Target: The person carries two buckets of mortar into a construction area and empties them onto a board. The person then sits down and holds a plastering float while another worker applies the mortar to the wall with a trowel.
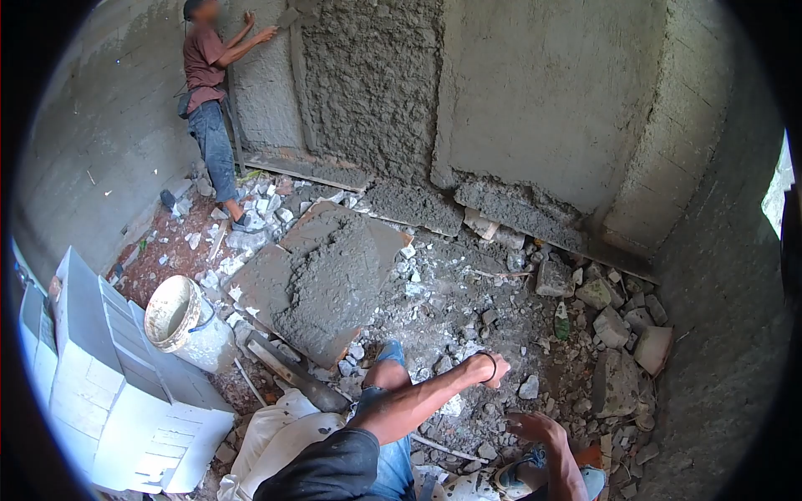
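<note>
My left hand (pixel 494 370), with a dark band at its wrist, is closed above the rubble floor; anything inside its fingers is hidden. Lower and to the right, my right hand (pixel 535 427) has its fingers apart and holds nothing visible. A pale stone (pixel 529 387) lies on the ground between and beyond the hands. Wet grey mortar (pixel 338 275) is heaped on a flat board (pixel 255 284) ahead and to the left. Beneath my hands are my legs in blue jeans (pixel 394 468).
A co-worker (pixel 209 92) stands at the back left, holding a trowel (pixel 287 18) near the wall. A white bucket (pixel 200 330) stands left, beside pale stacked blocks (pixel 109 392). Broken blocks (pixel 616 380) line the right wall. A mortar-covered plank (pixel 535 225) runs along the back wall.
</note>
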The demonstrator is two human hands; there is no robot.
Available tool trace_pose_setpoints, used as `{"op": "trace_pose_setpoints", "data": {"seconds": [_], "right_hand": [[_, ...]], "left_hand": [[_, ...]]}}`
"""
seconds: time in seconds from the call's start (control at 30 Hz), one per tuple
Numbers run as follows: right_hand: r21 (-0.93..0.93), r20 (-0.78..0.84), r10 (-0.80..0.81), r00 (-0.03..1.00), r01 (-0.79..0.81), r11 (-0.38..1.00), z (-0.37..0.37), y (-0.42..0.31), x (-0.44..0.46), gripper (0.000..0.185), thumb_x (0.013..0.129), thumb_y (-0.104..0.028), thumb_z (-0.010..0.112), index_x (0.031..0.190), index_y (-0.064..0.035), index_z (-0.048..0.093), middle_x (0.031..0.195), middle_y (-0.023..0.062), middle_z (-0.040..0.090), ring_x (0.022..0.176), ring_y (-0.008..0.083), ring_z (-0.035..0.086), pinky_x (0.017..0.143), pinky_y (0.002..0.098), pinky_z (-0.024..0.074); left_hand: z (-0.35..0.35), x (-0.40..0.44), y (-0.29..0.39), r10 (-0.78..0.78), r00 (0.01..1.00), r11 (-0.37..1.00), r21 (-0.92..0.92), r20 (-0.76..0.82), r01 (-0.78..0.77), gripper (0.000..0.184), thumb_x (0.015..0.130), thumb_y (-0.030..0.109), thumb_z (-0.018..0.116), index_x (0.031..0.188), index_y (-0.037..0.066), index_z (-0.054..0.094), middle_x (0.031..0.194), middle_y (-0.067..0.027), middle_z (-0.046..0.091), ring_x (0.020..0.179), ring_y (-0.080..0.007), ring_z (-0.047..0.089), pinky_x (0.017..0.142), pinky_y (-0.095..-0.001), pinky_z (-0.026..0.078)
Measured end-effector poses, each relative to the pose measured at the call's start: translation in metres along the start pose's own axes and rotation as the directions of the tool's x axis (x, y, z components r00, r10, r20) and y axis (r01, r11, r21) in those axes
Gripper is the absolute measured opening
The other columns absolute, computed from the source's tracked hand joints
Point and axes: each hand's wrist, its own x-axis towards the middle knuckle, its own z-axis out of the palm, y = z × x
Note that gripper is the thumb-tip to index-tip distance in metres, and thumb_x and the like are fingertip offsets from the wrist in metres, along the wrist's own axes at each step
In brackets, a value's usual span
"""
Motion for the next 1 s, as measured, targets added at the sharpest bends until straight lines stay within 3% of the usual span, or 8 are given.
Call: {"op": "trace_pose_setpoints", "data": {"seconds": [0.07,0.23,0.3,0.53,0.6,0.87,1.0], "right_hand": [[-0.001,-0.063,-0.056,0.996,0.056,0.998,0.004,0.005,0.001,0.046,0.084,-0.037,0.057,0.124,-0.0154,0.052,0.11,0.0143,0.062,0.101,0.0301,0.058,0.089,0.0394,0.0442],[0.035,-0.03,-0.007,1.0,0.008,0.999,0.001,0.0,0.001,0.046,0.084,-0.038,0.057,0.124,-0.0168,0.052,0.111,0.0144,0.061,0.103,0.0298,0.058,0.09,0.0393,0.0437],[0.051,-0.009,0.017,1.0,-0.017,0.999,0.0,-0.001,0.0,0.046,0.083,-0.038,0.057,0.124,-0.0171,0.052,0.112,0.0142,0.06,0.104,0.0298,0.057,0.091,0.0395,0.0434],[0.066,0.006,0.034,0.999,-0.034,0.997,-0.003,-0.004,-0.001,0.046,0.084,-0.038,0.056,0.124,-0.0174,0.052,0.117,0.0127,0.058,0.107,0.0297,0.056,0.093,0.0393,0.0417],[0.072,0.022,0.04,0.999,-0.042,0.997,-0.002,-0.003,-0.001,0.046,0.084,-0.038,0.056,0.124,-0.0174,0.052,0.117,0.0127,0.058,0.107,0.0296,0.056,0.094,0.0392,0.0413],[0.019,-0.028,-0.03,0.999,0.031,0.999,0.004,0.004,0.003,0.046,0.084,-0.038,0.056,0.125,-0.0177,0.052,0.117,0.0124,0.058,0.106,0.0293,0.056,0.093,0.039,0.0414],[-0.006,0.007,0.019,1.0,-0.019,1.0,-0.005,-0.007,-0.003,0.045,0.084,-0.038,0.056,0.124,-0.0174,0.052,0.116,0.0122,0.059,0.106,0.0288,0.056,0.092,0.0391,0.0418]], "left_hand": [[0.002,0.0,-0.001,0.004,1.0,1.0,-0.008,-0.014,-0.004,0.036,0.073,0.023,0.063,0.101,0.001,0.06,0.096,-0.019,0.064,0.091,-0.0335,0.062,0.076,-0.0423,0.051],[0.005,0.004,-0.002,-0.026,1.0,0.999,-0.022,-0.004,0.026,0.035,0.073,0.022,0.062,0.101,0.001,0.061,0.096,-0.019,0.064,0.091,-0.0334,0.062,0.076,-0.0422,0.051],[0.011,0.006,-0.003,-0.058,0.993,0.995,-0.081,-0.098,0.05,0.022,0.069,0.016,0.063,0.083,0.0,0.067,0.084,-0.0181,0.066,0.078,-0.0298,0.066,0.068,-0.0389,0.053],[0.007,0.0,0.0,-0.028,0.988,0.999,-0.049,-0.155,0.02,0.023,0.067,0.016,0.063,0.083,0.0,0.067,0.086,-0.0182,0.066,0.078,-0.0306,0.065,0.067,-0.0398,0.052],[-0.001,-0.005,0.003,-0.032,0.999,0.999,-0.04,-0.036,0.03,0.031,0.071,0.02,0.063,0.095,0.0,0.063,0.092,-0.0189,0.065,0.088,-0.0328,0.063,0.074,-0.0415,0.051],[0.01,0.01,-0.005,-0.046,0.999,0.996,-0.072,-0.003,0.046,0.031,0.071,0.021,0.064,0.094,0.0,0.062,0.092,-0.0194,0.065,0.088,-0.0329,0.063,0.074,-0.0413,0.051],[0.01,0.01,-0.005,-0.014,1.0,0.999,-0.038,-0.013,0.014,0.033,0.072,0.022,0.065,0.094,-0.002,0.062,0.092,-0.02,0.064,0.089,-0.0331,0.062,0.075,-0.0414,0.051]]}}
